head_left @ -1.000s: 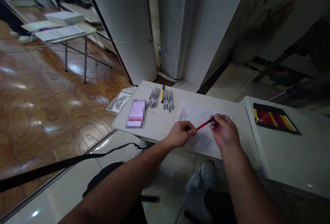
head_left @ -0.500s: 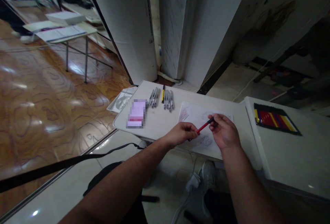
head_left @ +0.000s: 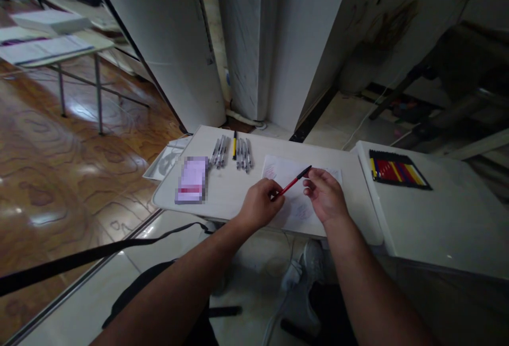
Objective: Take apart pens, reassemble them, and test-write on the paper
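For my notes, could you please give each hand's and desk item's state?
Red pen: held, slanted
Left hand: gripping it
Right hand: loosely curled, contact unclear
Paper: flat, scribbled
Clear pens: in two groups
Yellow pen: lying between them
Pixelated phone: lying flat
Pen pouch: lying flat

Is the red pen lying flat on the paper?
No, the left hand holds the red pen at a slant, raised above the paper.

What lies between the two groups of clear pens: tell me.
In the head view, a yellow-and-black pen lies between the left group and the right group.
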Demonstrator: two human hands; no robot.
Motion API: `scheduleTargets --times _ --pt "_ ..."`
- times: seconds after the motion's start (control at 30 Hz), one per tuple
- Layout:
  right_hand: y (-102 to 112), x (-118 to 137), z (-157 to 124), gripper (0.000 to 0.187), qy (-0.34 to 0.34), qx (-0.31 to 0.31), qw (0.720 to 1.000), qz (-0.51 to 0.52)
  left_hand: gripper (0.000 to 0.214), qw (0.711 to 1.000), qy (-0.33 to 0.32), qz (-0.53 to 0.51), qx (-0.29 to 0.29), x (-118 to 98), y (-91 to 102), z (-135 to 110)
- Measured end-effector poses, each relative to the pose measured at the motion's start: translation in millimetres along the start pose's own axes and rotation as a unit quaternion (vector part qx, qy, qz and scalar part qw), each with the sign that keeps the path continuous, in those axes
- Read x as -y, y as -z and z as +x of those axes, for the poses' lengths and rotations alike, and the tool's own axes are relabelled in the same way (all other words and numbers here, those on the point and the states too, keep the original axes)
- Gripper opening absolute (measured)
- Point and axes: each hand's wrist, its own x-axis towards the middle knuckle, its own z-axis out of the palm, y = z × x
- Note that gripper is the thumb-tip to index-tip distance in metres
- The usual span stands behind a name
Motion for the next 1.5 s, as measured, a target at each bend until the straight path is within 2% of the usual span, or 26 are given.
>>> scheduleTargets --times 0.1,0.3,0.63,0.83,0.97,1.1,1.2,1.3,1.5 --pt "0.1 -2.1 1.0 0.036 0.014 -0.011 1.000 -0.015 0.006 0.998 -0.040 0.048 0.003 -2.1 0.5 -3.0" --pt "1.4 -5.4 3.5 0.035 0.030 -0.021 0.999 -0.034 0.004 0.994 -0.066 0.084 0.012 -0.9 -0.9 -6.1" --pt "3.5 -2.3 3.3 0.028 0.026 -0.015 0.999 -0.034 0.010 0.996 -0.071 0.031 0.038 -6.5 1.4 -6.8" --pt "2.2 -0.5 2.0 0.027 0.028 -0.010 0.999 -0.030 0.013 0.994 0.005 -0.073 0.080 -6.1 3.1 -4.1" --pt "2.0 0.4 1.3 0.025 0.025 -0.004 0.999 -0.029 0.016 0.976 0.079 -0.164 0.119 -3.3 2.6 -2.6" --pt "3.4 1.3 0.6 0.020 0.032 0.020 0.999 -0.032 0.018 0.960 0.101 -0.213 0.149 -1.3 2.6 -0.6" --pt "3.8 2.2 -0.4 0.018 0.032 0.042 0.998 -0.029 0.017 0.963 0.093 -0.214 0.137 -0.2 2.2 0.5" --pt "3.1 2.3 -0.2 0.026 0.022 0.043 0.999 -0.021 0.016 0.976 0.082 -0.174 0.104 0.6 1.5 1.0" --pt "2.3 -0.4 2.3 0.032 0.021 -0.003 1.000 -0.006 0.012 0.996 0.045 -0.062 0.044 -1.8 2.9 0.4"
